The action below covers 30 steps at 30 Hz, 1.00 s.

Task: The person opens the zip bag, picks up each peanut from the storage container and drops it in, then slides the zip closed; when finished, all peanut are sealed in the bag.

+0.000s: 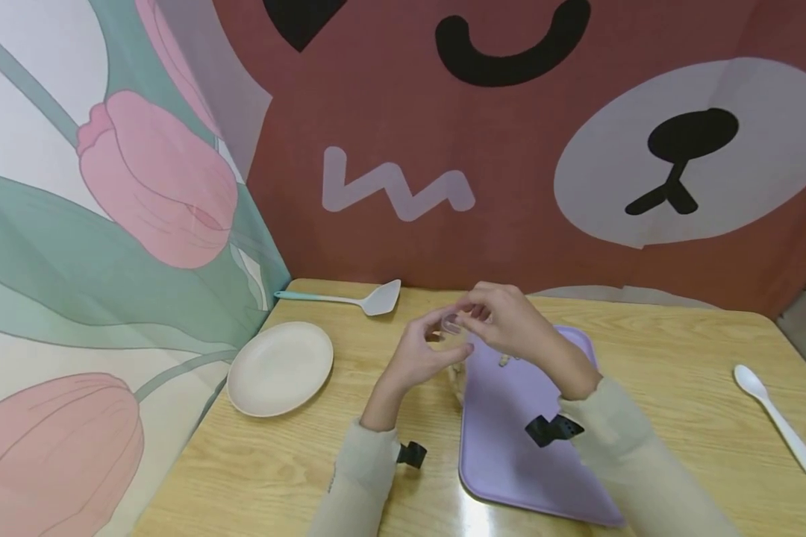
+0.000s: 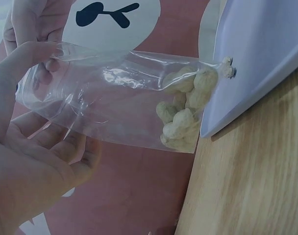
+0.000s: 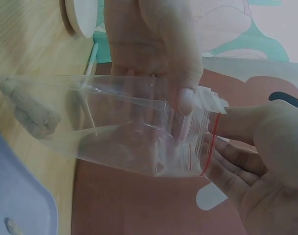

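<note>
A clear zip bag [image 2: 114,93] with a red line along its mouth hangs from both hands over the table. Several unshelled peanuts [image 2: 181,117] are gathered at its bottom end. My left hand [image 1: 425,349] holds the bag near its upper end, thumb on one face and fingers on the other. At the mouth, beside the red line, my right hand [image 1: 504,319] pinches the rim, as the right wrist view shows. A loose peanut [image 1: 504,360] lies on the purple tray [image 1: 510,447] just under the hands.
Left of the hands is a pale round plate [image 1: 280,369]. Behind it, near the table's back edge, lies a white spatula [image 1: 380,298] with a turquoise handle end. A white spoon [image 1: 779,421] rests far right. A printed cloth [image 1: 403,246] hangs behind the table.
</note>
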Motion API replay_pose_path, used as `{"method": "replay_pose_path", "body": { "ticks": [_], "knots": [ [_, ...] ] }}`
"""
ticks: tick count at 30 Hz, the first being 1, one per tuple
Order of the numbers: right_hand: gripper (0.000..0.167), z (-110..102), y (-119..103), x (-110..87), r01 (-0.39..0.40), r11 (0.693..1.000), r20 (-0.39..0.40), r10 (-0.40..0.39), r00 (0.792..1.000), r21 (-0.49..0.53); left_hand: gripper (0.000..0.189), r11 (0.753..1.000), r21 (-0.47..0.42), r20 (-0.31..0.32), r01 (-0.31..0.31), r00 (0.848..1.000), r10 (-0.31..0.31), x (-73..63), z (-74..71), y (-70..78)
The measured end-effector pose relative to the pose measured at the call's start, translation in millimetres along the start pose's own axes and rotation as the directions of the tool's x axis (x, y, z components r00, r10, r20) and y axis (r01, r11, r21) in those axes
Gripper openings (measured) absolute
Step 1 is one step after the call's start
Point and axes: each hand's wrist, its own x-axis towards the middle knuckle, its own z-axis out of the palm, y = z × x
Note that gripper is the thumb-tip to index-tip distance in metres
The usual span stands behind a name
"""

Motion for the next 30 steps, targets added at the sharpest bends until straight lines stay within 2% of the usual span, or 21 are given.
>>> {"method": "replay_pose_path", "body": {
  "ticks": [6, 11, 13, 20, 30],
  "knots": [
    [0.016, -9, 2, -2.9, -0.03, 0.999, -0.024, 0.029, 0.999, -0.046, 0.058, 1.0, -0.018, -0.012, 0.021, 1.0, -0.021, 2.2, -0.2, 0.7],
    [0.017, -19, 8, -7.2, -0.086, 0.993, -0.035, 0.083, 0.996, -0.086, 0.059, 0.999, -0.032, 0.01, 0.027, 1.0, -0.027, 3.9, -0.4, 2.0],
    [0.016, -22, 12, -9.3, -0.108, 0.99, -0.045, 0.104, 0.994, -0.093, 0.058, 0.999, -0.033, 0.017, 0.032, 0.999, -0.031, 3.9, -0.9, 6.2],
    [0.015, -28, 21, -14.8, -0.145, 0.984, -0.043, 0.142, 0.989, -0.099, 0.055, 0.998, -0.043, 0.029, 0.037, 0.999, -0.035, 1.5, -3.8, 40.1],
    [0.013, -29, 37, -30.8, -0.242, 0.965, -0.03, 0.24, 0.97, -0.097, 0.057, 0.998, -0.044, 0.011, 0.052, 0.999, -0.052, -1.7, 1.9, 41.3]
  ]
}}
